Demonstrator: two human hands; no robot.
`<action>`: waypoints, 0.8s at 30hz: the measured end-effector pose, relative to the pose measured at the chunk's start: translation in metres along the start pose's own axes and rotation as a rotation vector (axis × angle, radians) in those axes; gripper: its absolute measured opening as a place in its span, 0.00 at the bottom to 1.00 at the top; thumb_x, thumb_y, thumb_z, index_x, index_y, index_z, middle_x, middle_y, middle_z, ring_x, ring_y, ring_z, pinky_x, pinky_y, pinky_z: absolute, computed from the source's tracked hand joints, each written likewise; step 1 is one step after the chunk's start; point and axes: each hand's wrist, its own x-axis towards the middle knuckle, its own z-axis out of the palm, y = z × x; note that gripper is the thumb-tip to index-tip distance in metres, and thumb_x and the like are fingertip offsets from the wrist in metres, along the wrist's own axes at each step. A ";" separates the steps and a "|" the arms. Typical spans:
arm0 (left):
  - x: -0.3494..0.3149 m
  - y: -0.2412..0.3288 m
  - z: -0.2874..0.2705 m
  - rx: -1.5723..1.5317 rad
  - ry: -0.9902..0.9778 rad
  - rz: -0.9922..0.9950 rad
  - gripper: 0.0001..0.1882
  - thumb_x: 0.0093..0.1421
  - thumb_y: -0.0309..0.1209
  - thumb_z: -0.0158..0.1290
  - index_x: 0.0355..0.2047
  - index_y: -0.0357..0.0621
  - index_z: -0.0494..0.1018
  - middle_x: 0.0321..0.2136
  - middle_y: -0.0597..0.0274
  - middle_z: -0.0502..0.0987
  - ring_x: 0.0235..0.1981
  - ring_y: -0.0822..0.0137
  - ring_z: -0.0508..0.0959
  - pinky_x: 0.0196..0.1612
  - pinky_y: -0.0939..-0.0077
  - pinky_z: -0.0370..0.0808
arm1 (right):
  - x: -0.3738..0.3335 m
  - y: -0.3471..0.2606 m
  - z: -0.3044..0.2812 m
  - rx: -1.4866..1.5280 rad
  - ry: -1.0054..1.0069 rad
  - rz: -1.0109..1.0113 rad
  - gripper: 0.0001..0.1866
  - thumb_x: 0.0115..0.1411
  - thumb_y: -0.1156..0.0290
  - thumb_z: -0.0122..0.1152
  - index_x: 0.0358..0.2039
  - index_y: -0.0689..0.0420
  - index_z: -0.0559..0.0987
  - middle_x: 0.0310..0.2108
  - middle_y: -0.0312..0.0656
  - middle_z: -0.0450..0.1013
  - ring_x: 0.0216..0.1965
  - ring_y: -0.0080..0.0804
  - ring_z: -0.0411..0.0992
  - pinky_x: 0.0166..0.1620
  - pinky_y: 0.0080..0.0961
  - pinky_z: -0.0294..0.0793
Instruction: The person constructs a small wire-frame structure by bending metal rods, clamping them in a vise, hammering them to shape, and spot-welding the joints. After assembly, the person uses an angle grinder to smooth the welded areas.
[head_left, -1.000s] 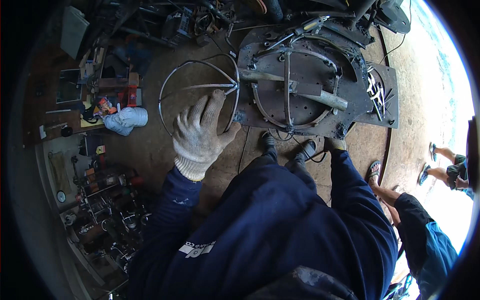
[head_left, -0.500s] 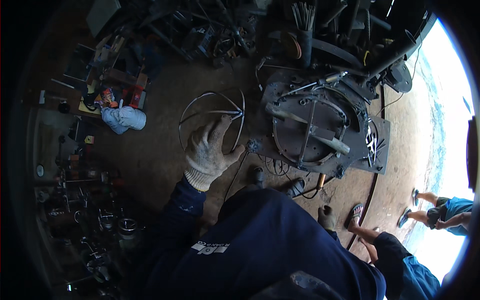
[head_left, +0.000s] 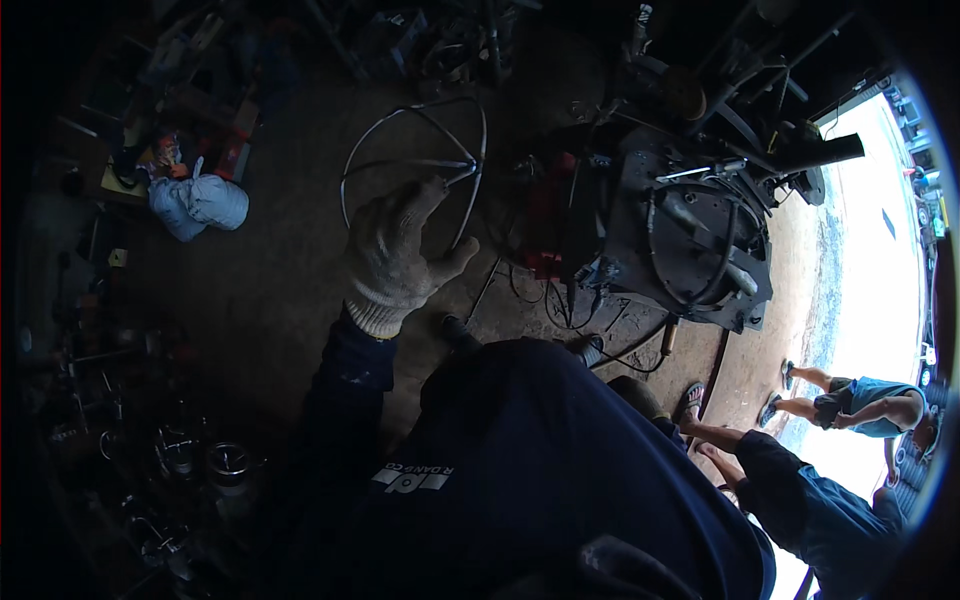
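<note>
My left hand (head_left: 388, 255), in a pale work glove, is raised and grips a round frame of bent metal rod (head_left: 412, 106) with spokes meeting at one joint. My forefinger lies close to that joint, and my thumb sticks out to the side. The other fingers are partly hidden behind the palm. At my right side hangs my right hand (head_left: 640, 396), gloved and dim, its fingers not clear. Over to the right stands a dark steel worktable (head_left: 640, 215) with a similar rod ring (head_left: 735, 235) lying on it.
Cables (head_left: 560, 310) run over the floor beside the worktable. Two people (head_left: 840, 530) (head_left: 880, 405) are on the right near the bright opening. A pale cloth bundle (head_left: 205, 203) lies at the left, with cluttered metal parts (head_left: 175, 450) below it.
The view has turned, so the worktable sits further right. My left hand and the rod frame have moved up in the picture together. My right hand shows less clearly.
</note>
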 end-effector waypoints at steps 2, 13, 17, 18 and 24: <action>-0.007 -0.024 -0.022 -0.025 -0.011 -0.026 0.39 0.52 0.54 0.68 0.58 0.46 0.71 0.42 0.66 0.82 0.41 0.64 0.82 0.45 0.66 0.78 | 0.024 -0.046 0.000 -0.222 -0.072 -0.094 0.18 0.61 0.57 0.62 0.42 0.58 0.86 0.43 0.52 0.81 0.43 0.50 0.80 0.48 0.40 0.79; -0.059 -0.123 -0.114 -0.025 -0.007 0.118 0.34 0.54 0.46 0.67 0.58 0.49 0.70 0.48 0.60 0.79 0.38 0.62 0.82 0.37 0.65 0.79 | 0.183 -0.360 -0.047 0.657 -0.066 -0.310 0.28 0.73 0.52 0.54 0.59 0.65 0.75 0.41 0.43 0.79 0.42 0.29 0.78 0.50 0.30 0.78; -0.055 -0.137 -0.130 0.038 -0.043 0.196 0.37 0.51 0.38 0.69 0.60 0.48 0.67 0.49 0.58 0.78 0.38 0.58 0.82 0.36 0.64 0.78 | 0.216 -0.406 -0.045 0.763 -0.151 -0.366 0.35 0.71 0.41 0.53 0.58 0.64 0.76 0.40 0.43 0.79 0.43 0.31 0.78 0.50 0.31 0.77; -0.054 -0.142 -0.131 0.033 -0.051 0.204 0.36 0.51 0.37 0.68 0.60 0.48 0.67 0.49 0.58 0.78 0.38 0.59 0.82 0.36 0.64 0.78 | 0.224 -0.411 -0.040 0.736 -0.163 -0.354 0.35 0.71 0.41 0.52 0.58 0.64 0.76 0.40 0.43 0.79 0.43 0.30 0.78 0.51 0.31 0.77; -0.065 -0.208 -0.099 0.088 0.072 0.067 0.34 0.48 0.36 0.70 0.55 0.47 0.71 0.48 0.58 0.77 0.38 0.62 0.80 0.33 0.68 0.78 | 0.301 -0.428 -0.033 0.540 -0.122 -0.221 0.31 0.73 0.45 0.52 0.58 0.62 0.77 0.43 0.46 0.79 0.46 0.34 0.78 0.54 0.32 0.76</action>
